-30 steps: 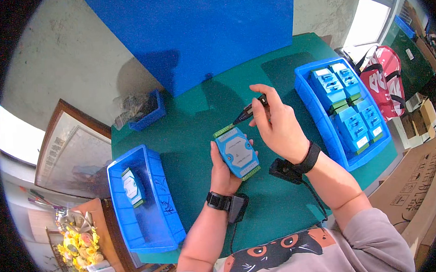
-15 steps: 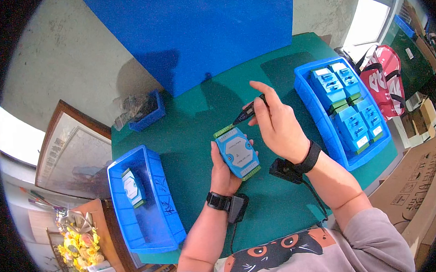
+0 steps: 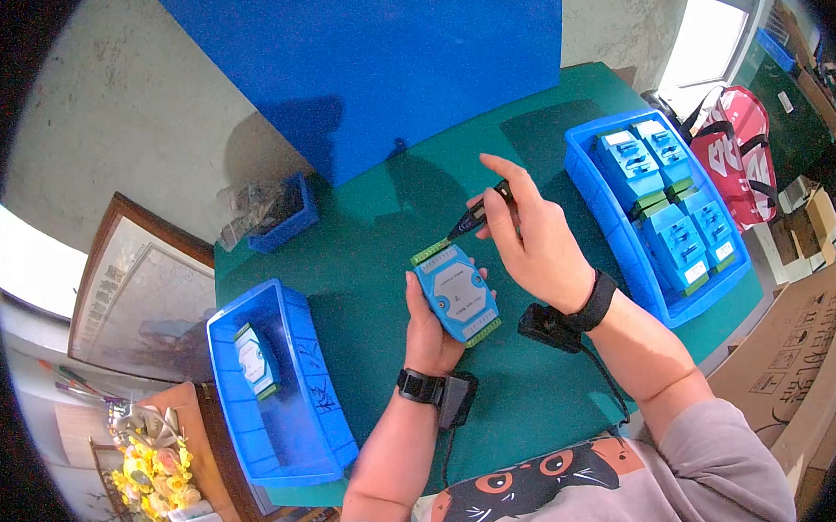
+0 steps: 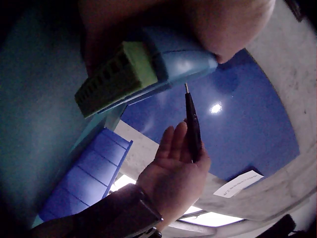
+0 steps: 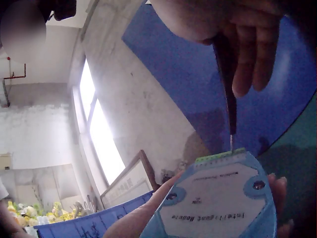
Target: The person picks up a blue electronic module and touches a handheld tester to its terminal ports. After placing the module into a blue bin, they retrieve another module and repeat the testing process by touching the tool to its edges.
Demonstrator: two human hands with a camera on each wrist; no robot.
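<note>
In the head view the left hand [image 3: 429, 336] grips a light blue module [image 3: 458, 294] with green terminal strips at both ends, label facing up. The right hand [image 3: 542, 245] pinches a black screwdriver [image 3: 471, 219] whose tip is at the upper green strip [image 3: 429, 252]. The right wrist view shows the metal shaft [image 5: 232, 142] meeting the green strip [image 5: 220, 156] above the module's white label [image 5: 213, 206]. From the left wrist view, the module's green end [image 4: 119, 79] is close to the camera, with the screwdriver [image 4: 193, 124] pointing up toward the blue casing.
A blue tray [image 3: 336, 445] with one module [image 3: 255, 360] lies at the left. At the right, another blue tray [image 3: 592, 216] holds several modules [image 3: 675, 245]. A small blue bin [image 3: 288, 228] with plastic bags stands at the back left of the green table [image 3: 388, 404].
The right index finger has lifted slightly and the other fingers have shifted around the screwdriver. The module has barely moved, and the tip remains at its upper green strip.
</note>
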